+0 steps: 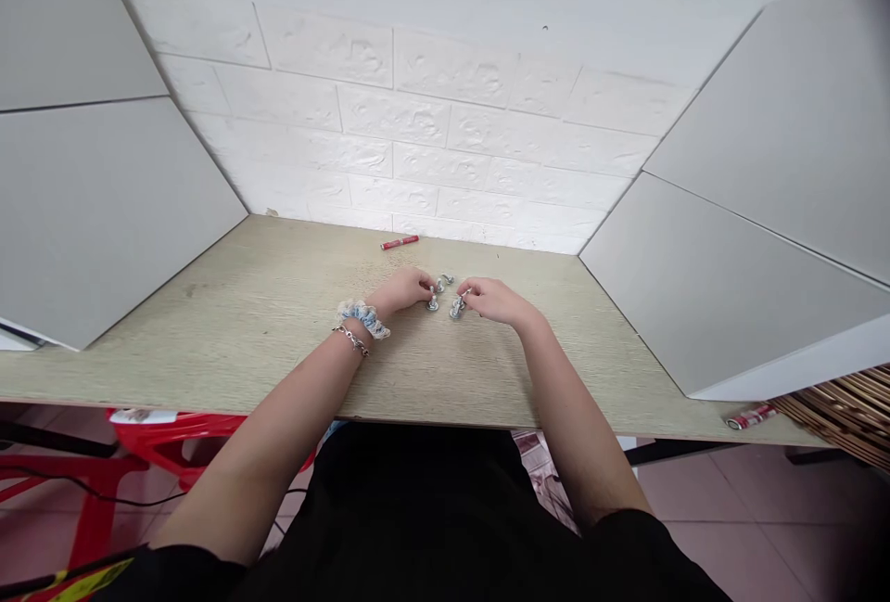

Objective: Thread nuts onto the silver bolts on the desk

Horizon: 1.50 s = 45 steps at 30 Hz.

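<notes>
Several small silver metal pieces stand close together on the tabletop between my hands; they look like hooks on round bases, too small to be sure. My left hand (409, 288), with a scrunchie (364, 318) and a chain bracelet (351, 340) on its wrist, has its fingertips closed at the top of the nearer left piece (432, 302). From the other side, my right hand (492, 300) pinches the upper part of the nearer right piece (456, 309). Behind these, another piece (440, 285) and a further one (449, 278) sit on the wood.
A red marker-like tube (400, 242) lies near the white brick-patterned wall (417, 115). Grey panels (118, 203) flank the table (278, 305) on both sides. Another red tube (751, 416) and a woven brown item (845, 412) are at the right front edge. Red stools (104, 500) stand below left.
</notes>
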Available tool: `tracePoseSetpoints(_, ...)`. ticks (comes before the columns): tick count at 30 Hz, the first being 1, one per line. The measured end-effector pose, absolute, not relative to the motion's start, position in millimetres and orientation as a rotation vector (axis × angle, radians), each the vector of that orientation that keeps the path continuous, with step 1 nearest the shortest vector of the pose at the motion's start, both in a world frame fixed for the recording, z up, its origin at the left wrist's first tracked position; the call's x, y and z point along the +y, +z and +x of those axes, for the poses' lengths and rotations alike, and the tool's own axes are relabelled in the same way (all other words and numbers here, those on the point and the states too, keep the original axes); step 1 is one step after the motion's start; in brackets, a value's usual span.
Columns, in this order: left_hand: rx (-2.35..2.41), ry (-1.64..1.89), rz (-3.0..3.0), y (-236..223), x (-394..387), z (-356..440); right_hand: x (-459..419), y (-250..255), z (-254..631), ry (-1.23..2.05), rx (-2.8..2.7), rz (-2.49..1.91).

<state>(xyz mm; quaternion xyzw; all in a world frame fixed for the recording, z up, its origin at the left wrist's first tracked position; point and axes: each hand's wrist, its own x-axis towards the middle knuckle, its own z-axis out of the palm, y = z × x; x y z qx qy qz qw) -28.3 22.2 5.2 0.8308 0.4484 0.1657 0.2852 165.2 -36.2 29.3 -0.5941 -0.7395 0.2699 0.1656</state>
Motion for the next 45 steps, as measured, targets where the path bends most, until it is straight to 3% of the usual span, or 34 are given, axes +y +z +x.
tracePoseSetpoints(11,0.991,0.218,2.267,20,15,-34,-32,23,168,1.000,-2.217,-1.607)
tracePoseSetpoints(19,1.035,0.174,2.233,14,18,-34,-33,19,159,0.787,-2.152,-1.726)
tracePoseSetpoints(45,1.058,0.305,2.307,7,9,-16,-28,14,160,0.784,-2.196,-1.548)
